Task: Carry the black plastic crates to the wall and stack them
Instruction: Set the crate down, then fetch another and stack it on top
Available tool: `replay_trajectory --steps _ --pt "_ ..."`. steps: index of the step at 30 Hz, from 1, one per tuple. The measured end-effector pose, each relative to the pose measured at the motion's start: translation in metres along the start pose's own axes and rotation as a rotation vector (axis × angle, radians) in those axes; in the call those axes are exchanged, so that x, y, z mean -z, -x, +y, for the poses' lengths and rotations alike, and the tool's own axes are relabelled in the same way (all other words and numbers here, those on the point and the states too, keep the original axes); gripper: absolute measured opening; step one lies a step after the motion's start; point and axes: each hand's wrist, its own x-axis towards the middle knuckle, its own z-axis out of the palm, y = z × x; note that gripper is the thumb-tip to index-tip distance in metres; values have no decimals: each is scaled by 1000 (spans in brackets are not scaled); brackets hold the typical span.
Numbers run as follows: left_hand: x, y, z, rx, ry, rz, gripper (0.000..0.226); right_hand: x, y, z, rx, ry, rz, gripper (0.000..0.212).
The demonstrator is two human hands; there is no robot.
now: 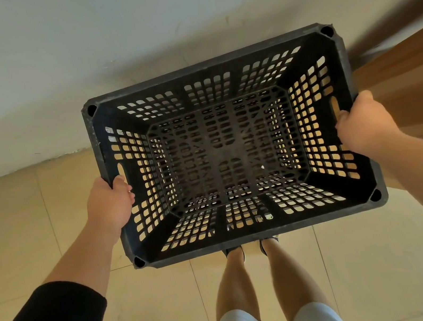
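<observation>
You are holding one black plastic crate [233, 148] in front of you, open side up, with nothing inside it. Its perforated walls and floor let the tiled floor [21, 234] show through. Your left hand [110, 205] grips the crate's short side at about 9 o'clock, thumb curled over the rim just beside the handle slot, the other fingers hidden under the edge. Your right hand [363, 121] grips the opposite short side at about 3 o'clock, fingers wrapped over the rim next to that side's handle slot. The crate is tilted a little, its right end higher in view than its left. The white wall [75, 57] runs across from 10 to 1 o'clock, its base near the crate's far edge. A brown wooden surface [401, 78] lies at 2 to 3 o'clock, behind your right hand. Your legs [252, 279] and shoes show at 6 o'clock, beneath the crate's near edge.
</observation>
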Motion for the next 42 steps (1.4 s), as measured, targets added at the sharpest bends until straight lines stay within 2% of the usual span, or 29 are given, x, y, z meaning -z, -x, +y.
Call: replay_trajectory --steps 6,11,15,24,29,38,42 --pt "-11 12 1 -68 36 101 25 -6 8 9 95 -65 87 24" --pt "-3 3 3 -57 13 35 29 -6 9 9 90 -78 65 24" --pt "-8 10 1 -75 58 100 19 -2 7 -2 23 -65 63 30" --pt "-8 15 -2 -131 84 144 18 0 16 11 113 -155 115 28" --pt "-9 4 6 -123 44 106 20 0 2 3 108 -91 112 25" --pt "-6 10 4 -68 11 43 14 3 -4 4 29 30 19 31" --pt "-7 11 0 -87 14 49 18 0 -3 10 47 15 21 21"
